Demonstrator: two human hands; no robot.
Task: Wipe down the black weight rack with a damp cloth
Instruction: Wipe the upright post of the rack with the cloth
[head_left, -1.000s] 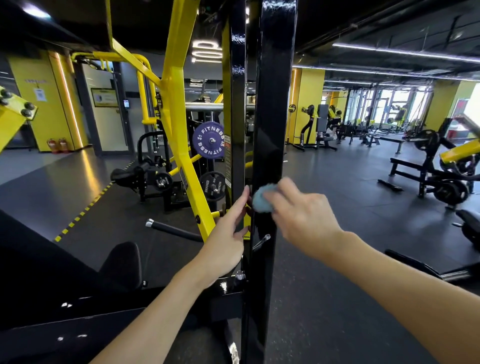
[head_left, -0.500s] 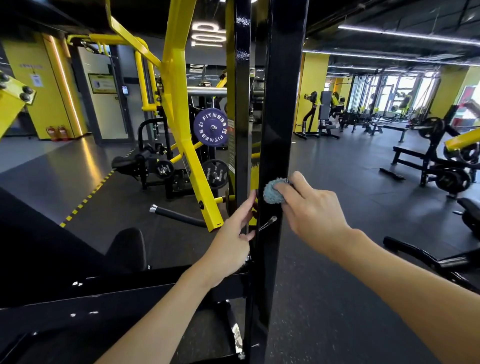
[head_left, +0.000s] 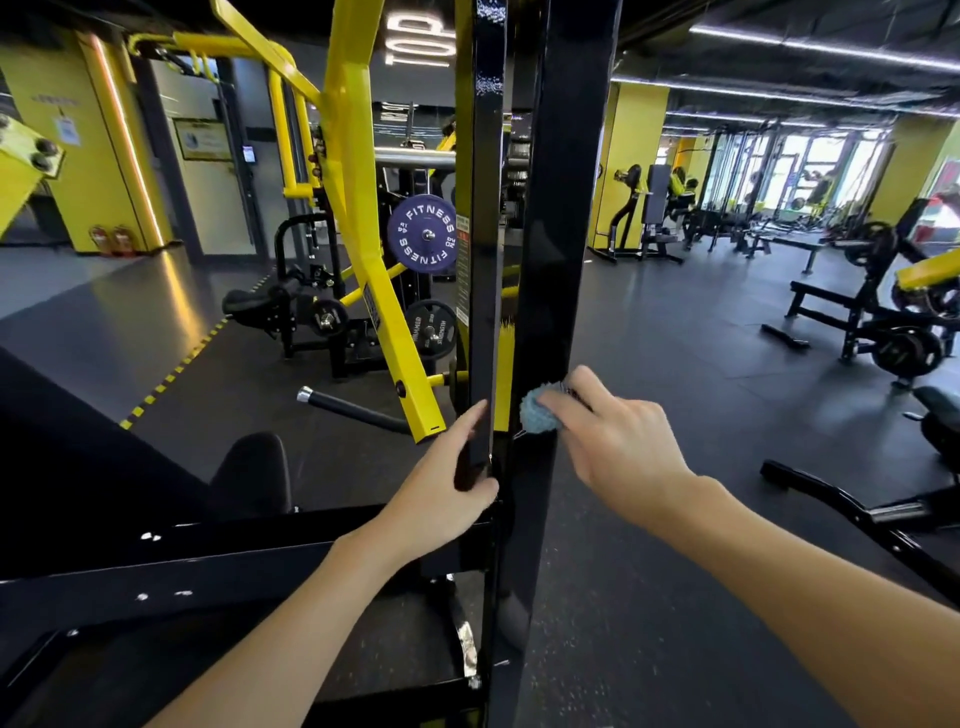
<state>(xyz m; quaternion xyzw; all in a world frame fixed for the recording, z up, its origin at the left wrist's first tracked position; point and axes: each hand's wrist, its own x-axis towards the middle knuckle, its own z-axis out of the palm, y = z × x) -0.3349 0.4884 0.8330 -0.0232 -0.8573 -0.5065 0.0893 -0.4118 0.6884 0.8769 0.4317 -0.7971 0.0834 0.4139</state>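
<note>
Cloth: the bunched blue cloth (head_left: 540, 414) sat against the rack's wide upright (head_left: 566, 208), near mid-height as before.
Right hand: the right hand (head_left: 618, 441) pinched it under curled fingers.
Left hand: the left hand (head_left: 441, 483) went from a flat touch to gripping the narrow upright (head_left: 485, 260).
Meaning: likely bracing; wiping had barely advanced.

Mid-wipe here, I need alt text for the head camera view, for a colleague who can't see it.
The right hand presses a bunched blue cloth against the wide black upright of the weight rack, while the left hand grips the thinner black upright beside it. Behind stand a yellow machine frame and a purple weight plate.
</note>
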